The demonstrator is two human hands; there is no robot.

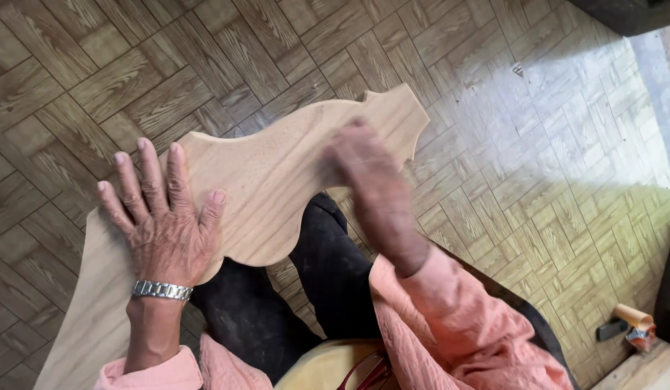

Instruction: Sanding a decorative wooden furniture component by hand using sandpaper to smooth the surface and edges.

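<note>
Pressing flat, left hand (165, 231) open on pale scalloped wooden board (277, 180); right hand (375, 188) blurred on it, grip unclear

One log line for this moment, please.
left hand flat on carved wooden board | right hand blurred, on board | board across lap

Two hands (165, 231), one carved wooden board (277, 180), one wristwatch (161, 290) (silver).
</note>
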